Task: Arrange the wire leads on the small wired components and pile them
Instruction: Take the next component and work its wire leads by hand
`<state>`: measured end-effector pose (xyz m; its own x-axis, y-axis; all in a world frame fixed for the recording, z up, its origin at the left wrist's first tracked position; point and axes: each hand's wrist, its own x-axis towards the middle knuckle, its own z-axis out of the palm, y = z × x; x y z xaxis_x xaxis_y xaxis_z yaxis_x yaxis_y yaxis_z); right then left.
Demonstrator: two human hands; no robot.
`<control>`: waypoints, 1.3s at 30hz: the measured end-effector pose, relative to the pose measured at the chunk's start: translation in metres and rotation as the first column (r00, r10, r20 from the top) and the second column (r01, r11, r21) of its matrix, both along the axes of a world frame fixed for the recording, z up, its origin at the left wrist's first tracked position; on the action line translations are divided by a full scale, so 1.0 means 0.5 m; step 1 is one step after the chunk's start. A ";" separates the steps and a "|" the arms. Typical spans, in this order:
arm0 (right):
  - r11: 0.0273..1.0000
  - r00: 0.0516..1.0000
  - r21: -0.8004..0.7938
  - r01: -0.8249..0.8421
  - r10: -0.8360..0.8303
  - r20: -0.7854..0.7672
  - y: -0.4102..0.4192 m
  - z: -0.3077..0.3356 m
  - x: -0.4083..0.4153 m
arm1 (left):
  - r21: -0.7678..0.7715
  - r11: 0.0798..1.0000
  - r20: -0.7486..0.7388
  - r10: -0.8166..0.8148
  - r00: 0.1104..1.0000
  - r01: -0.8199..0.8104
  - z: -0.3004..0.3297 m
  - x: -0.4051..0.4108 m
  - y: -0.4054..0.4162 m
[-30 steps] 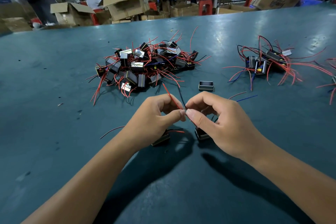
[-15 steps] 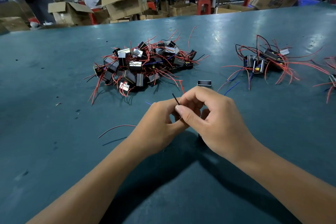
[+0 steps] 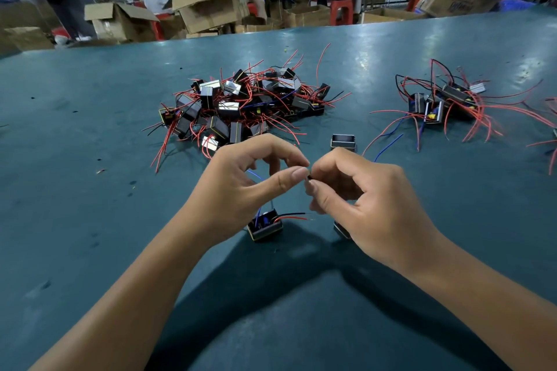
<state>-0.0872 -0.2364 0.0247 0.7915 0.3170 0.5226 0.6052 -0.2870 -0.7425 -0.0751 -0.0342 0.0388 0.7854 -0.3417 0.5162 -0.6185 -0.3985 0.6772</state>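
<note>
My left hand [image 3: 241, 187] and my right hand [image 3: 361, 199] meet fingertip to fingertip above the green table [image 3: 90, 220], both pinching a short black wire end [image 3: 309, 178]. Under the left hand a small black component [image 3: 265, 227] with red, black and blue leads stands on the table. A second component [image 3: 342, 230] peeks out beneath the right hand, mostly hidden. A large heap of wired components [image 3: 241, 108] lies behind the hands. A smaller pile [image 3: 446, 102] sits at the right.
A single component [image 3: 343, 141] stands alone just beyond my right hand. More red leads [image 3: 551, 141] reach in at the right edge. Past the table's far edge stand cardboard boxes [image 3: 208, 6], red stools and several people at benches.
The red and black leads that stuck up between my fingers are drawn in; only a short black end shows. My hands rose and spread a little, uncovering the component below the left hand.
</note>
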 end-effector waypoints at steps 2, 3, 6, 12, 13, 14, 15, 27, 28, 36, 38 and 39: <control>1.000 0.999 0.012 -0.013 0.013 -0.029 -0.001 -0.001 0.000 | 0.005 1.000 0.006 -0.008 1.000 0.008 0.002 0.001 0.002; 1.000 0.999 0.024 -0.021 0.022 -0.045 -0.001 -0.002 0.001 | 0.010 1.000 0.003 -0.007 1.000 0.007 0.002 0.002 0.004; 0.998 0.997 0.055 -0.032 0.036 -0.071 -0.002 -0.006 0.004 | 0.021 1.000 -0.015 0.019 1.000 -0.018 0.000 0.004 0.011; 0.998 0.997 0.048 -0.031 0.034 -0.071 -0.007 -0.010 0.006 | -0.036 0.997 -0.127 -0.077 0.989 0.073 0.010 -0.002 0.008; 0.998 0.997 0.050 -0.035 0.039 -0.073 -0.008 -0.010 0.005 | -0.057 0.994 -0.158 -0.101 0.982 0.093 0.013 -0.003 0.007; 0.998 0.997 0.050 -0.038 0.042 -0.072 -0.009 -0.010 0.005 | -0.073 0.992 -0.183 -0.113 0.976 0.101 0.014 -0.004 0.007; 0.998 0.997 0.050 -0.040 0.043 -0.071 -0.009 -0.010 0.004 | -0.084 0.991 -0.202 -0.116 0.973 0.100 0.015 -0.004 0.007; 0.971 0.981 0.234 -0.056 0.097 -0.168 -0.011 -0.023 0.010 | -0.246 0.949 -0.145 0.166 0.975 -0.198 0.013 0.014 0.016; 0.970 0.982 0.237 -0.059 0.099 -0.163 -0.011 -0.023 0.010 | -0.241 0.949 -0.152 0.171 0.974 -0.204 0.011 0.015 0.015; 0.919 0.982 -0.349 -0.183 0.153 -0.112 -0.079 0.018 0.044 | -0.258 0.939 -0.201 0.176 0.964 -0.226 0.001 0.020 0.019; 0.760 0.980 -0.619 -0.197 0.139 -0.141 -0.107 0.016 0.063 | -0.218 0.951 -0.225 0.171 0.959 -0.221 -0.001 0.022 0.024; 0.679 0.982 -0.710 -0.187 0.134 -0.131 -0.114 0.011 0.069 | -0.181 0.961 -0.238 0.162 0.958 -0.207 -0.003 0.024 0.026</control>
<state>-0.0528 -0.2932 0.0302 0.7151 0.6982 0.0322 0.6524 -0.6503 -0.3892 -0.0632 -0.0209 0.0375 0.9260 -0.0864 0.3674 -0.3745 -0.3322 0.8657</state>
